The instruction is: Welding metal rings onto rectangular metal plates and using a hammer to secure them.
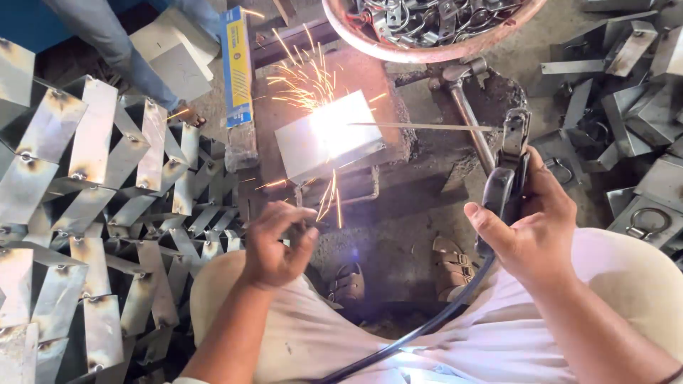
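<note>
1. Sparks [307, 78] are flying up from a small shiny metal box [329, 142] that is sitting on a dark block [398, 153] in the middle of the scene, a bit far from the person.
2. The right hand [535, 226] is wrapping tight around the black handle of a welding holder [506, 171], with all its fingers closed on it.
3. The holder is gripping a thin rod [427, 127], and the rod is reaching left so its tip is touching the bright spot on the box.
4. A black cable [420, 328] is hanging from the holder and running near, across the person's lap.
5. The left hand [274, 245] is hovering near the box, to its near left, with fingers half curled and holding nothing.
6. The box is looking stiff and hard, with thin flat sides, so it is probably light. It is likely very hot at the glowing spot, so the far-away cool edges look like the safest place to take hold.
7. The rod is looking thin and easy to bend, so the black handle is the good place to grip.
8. Many folded metal pieces [92, 213] are piling up on the left, and more are lying on the right [633, 107].
9. A round bowl [427, 50] of small metal rings is sitting at the far side, with a hammer [469, 107] lying just near it.
</note>
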